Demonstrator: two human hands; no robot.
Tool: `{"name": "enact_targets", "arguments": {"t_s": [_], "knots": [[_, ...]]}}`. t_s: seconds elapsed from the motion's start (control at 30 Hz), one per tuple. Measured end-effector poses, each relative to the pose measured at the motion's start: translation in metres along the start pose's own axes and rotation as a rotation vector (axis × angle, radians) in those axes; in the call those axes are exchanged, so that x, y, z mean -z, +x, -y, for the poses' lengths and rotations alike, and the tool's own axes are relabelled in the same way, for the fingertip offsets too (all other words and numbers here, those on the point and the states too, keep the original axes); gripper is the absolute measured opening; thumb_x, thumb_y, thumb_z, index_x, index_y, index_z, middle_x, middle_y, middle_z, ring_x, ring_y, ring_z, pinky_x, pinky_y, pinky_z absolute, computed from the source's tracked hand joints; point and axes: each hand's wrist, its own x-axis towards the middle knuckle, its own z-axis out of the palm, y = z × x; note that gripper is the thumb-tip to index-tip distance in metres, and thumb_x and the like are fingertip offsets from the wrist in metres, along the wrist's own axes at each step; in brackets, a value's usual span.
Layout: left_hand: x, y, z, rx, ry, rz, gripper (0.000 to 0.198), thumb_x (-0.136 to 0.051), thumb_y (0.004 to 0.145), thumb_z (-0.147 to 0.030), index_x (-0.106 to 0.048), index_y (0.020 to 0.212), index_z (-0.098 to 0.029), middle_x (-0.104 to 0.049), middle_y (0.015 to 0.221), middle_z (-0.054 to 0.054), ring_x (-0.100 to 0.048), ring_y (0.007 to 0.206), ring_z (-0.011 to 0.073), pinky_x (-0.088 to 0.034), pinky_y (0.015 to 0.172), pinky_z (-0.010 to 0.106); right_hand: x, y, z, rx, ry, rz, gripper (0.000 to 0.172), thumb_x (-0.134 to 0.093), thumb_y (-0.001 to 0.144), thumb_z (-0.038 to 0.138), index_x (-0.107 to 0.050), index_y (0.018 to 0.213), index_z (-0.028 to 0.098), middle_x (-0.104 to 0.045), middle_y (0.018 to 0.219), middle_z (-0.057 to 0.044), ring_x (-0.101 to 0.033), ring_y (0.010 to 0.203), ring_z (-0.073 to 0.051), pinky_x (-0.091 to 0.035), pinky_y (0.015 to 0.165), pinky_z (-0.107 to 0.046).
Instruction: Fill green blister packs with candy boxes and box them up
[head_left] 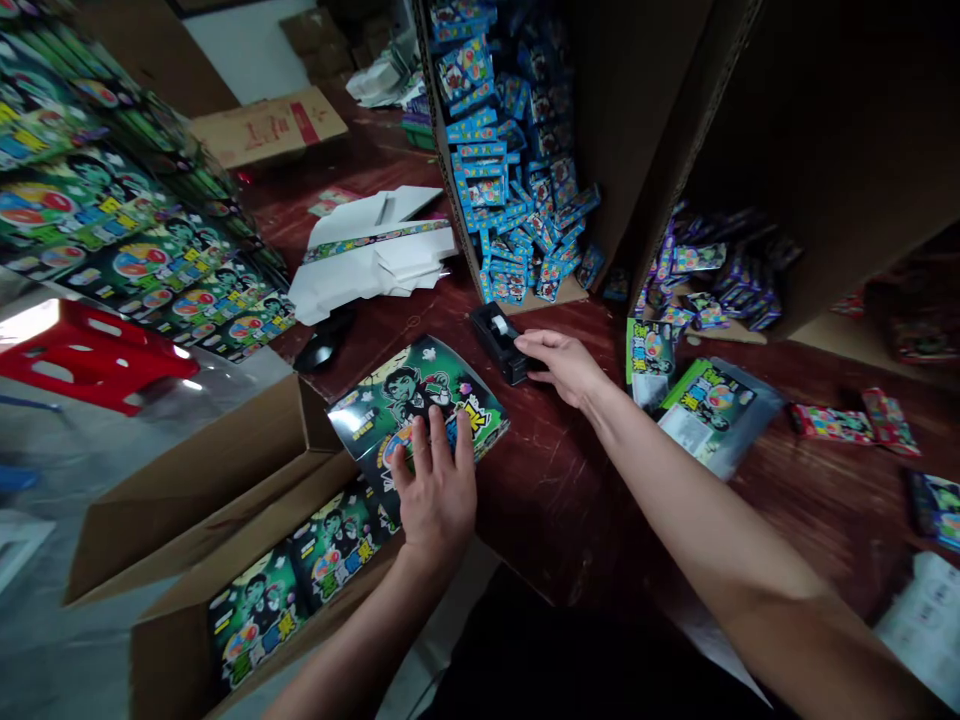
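Note:
My left hand (436, 480) lies with spread fingers on top of a green printed display box (401, 385), which has a cartoon figure and sits at the table's edge. Just beyond it stands a black tape dispenser (496, 345) with a small roll of tape in it. The fingers of my right hand (562, 365) close on the dispenser's near right end; whether a strip of tape is between them is too small to tell. Below and left of my left hand, an open cardboard carton (165, 620) contains more of the green boxes (259, 620).
Large cartons hold blue packets (517, 220) and purple packets (720, 270) at the back. White folded card (375, 250) lies behind the box. Stacked green boxes (142, 220) and a red stool (97, 350) stand left. Flat green packages (712, 405) and red packets (832, 422) lie right.

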Motion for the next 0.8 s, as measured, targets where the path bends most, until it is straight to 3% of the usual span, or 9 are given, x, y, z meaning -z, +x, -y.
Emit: {"name": "enact_targets", "arguments": {"t_s": [0.1, 0.33, 0.47, 0.57, 0.7, 0.8], "knots": [[0.0, 0.0, 0.001, 0.015, -0.036, 0.013, 0.07, -0.052, 0.096, -0.026, -0.026, 0.161, -0.037, -0.027, 0.166, 0.014, -0.025, 0.152, 0.0443, -0.018, 0.115, 0.074, 0.005, -0.013, -0.007, -0.01, 0.034, -0.011, 0.027, -0.075, 0.074, 0.046, -0.073, 0.089, 0.024, -0.076, 0.095, -0.001, -0.067, 0.088, -0.016, -0.052, 0.077, -0.029], [0.002, 0.0, -0.001, 0.034, -0.056, 0.057, 0.07, -0.052, 0.096, -0.028, -0.026, 0.161, -0.036, -0.021, 0.168, 0.013, -0.022, 0.153, 0.045, -0.015, 0.115, 0.074, -0.002, -0.018, -0.035, -0.028, 0.011, -0.096, 0.021, -0.075, 0.069, 0.04, -0.069, 0.073, 0.02, -0.071, 0.077, 0.0, -0.066, 0.077, -0.015, -0.055, 0.075, -0.03], [0.004, 0.001, -0.003, 0.033, -0.074, 0.076, 0.068, -0.05, 0.098, -0.031, -0.026, 0.161, -0.032, -0.02, 0.168, 0.015, -0.021, 0.153, 0.0461, -0.013, 0.116, 0.073, -0.003, -0.009, -0.048, 0.015, -0.07, -0.186, 0.021, -0.073, 0.071, 0.04, -0.07, 0.073, 0.019, -0.069, 0.071, 0.001, -0.064, 0.071, -0.016, -0.055, 0.075, -0.032], [0.008, 0.0, -0.003, 0.007, -0.044, 0.072, 0.07, -0.052, 0.097, -0.033, -0.027, 0.162, -0.026, -0.023, 0.167, 0.018, -0.022, 0.153, 0.0448, -0.013, 0.119, 0.069, 0.004, -0.017, -0.053, 0.045, -0.116, -0.211, 0.022, -0.071, 0.076, 0.04, -0.071, 0.078, 0.018, -0.07, 0.075, -0.001, -0.065, 0.072, -0.017, -0.056, 0.076, -0.033], [0.019, -0.001, -0.004, -0.089, 0.053, 0.161, 0.078, -0.064, 0.091, -0.034, -0.031, 0.16, -0.019, -0.033, 0.164, 0.019, -0.03, 0.15, 0.0425, -0.013, 0.122, 0.063, 0.021, -0.065, -0.058, 0.078, -0.133, -0.091, 0.03, -0.069, 0.083, 0.045, -0.075, 0.099, 0.021, -0.075, 0.102, -0.003, -0.066, 0.08, -0.016, -0.057, 0.071, -0.03], [0.03, 0.001, -0.003, -0.127, 0.115, 0.257, 0.088, -0.069, 0.087, -0.043, -0.028, 0.16, -0.018, -0.035, 0.164, 0.017, -0.033, 0.149, 0.0395, -0.016, 0.122, 0.059, 0.02, -0.107, -0.066, 0.08, -0.144, 0.174, 0.042, -0.071, 0.085, 0.041, -0.068, 0.125, 0.025, -0.075, 0.1, 0.0, -0.065, 0.074, -0.013, -0.055, 0.068, -0.027]]}}
